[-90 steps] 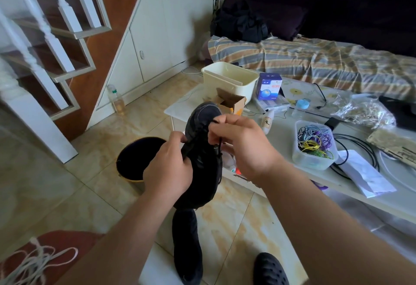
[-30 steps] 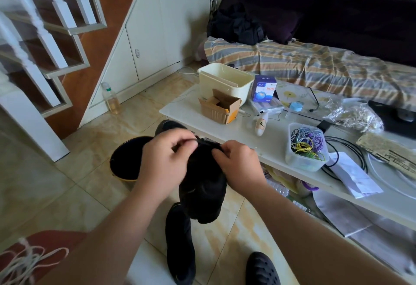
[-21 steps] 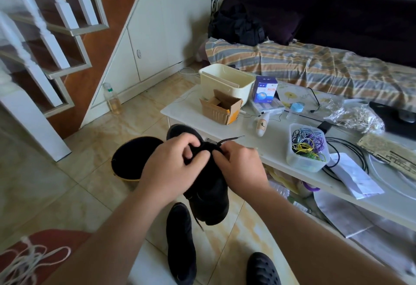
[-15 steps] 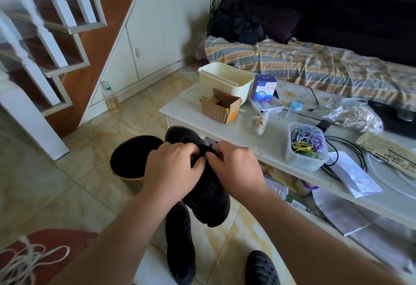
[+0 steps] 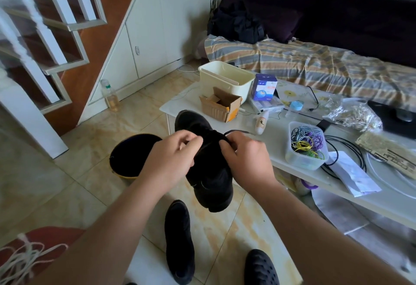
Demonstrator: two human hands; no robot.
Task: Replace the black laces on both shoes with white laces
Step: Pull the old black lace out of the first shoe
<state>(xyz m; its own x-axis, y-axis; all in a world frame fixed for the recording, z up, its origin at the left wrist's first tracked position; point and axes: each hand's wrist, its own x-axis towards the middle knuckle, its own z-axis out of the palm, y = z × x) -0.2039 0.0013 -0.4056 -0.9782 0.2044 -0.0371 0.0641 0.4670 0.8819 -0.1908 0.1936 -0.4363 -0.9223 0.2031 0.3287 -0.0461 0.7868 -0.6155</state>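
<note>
Hands shifted apart slightly: left hand (image 5: 172,161) and right hand (image 5: 244,158) pinching black lace (image 5: 234,132) on lifted shoe (image 5: 208,163). Best draw lace out eyelet by eyelet, steadily.

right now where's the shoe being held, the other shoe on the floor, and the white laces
held shoe (image 5: 210,179), head view, heel side.
floor shoe (image 5: 179,242), head view, upper middle.
white laces (image 5: 20,257), head view, tangled strands.

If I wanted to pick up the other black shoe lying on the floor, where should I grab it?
Probably at the end nearest you. The black shoe on the floor lies lengthwise, pointing away toward the table, so reach straight down from above and pinch its narrow sides there. Which end is the heel is too dark to tell. Both hands are busy with the held shoe.
</note>
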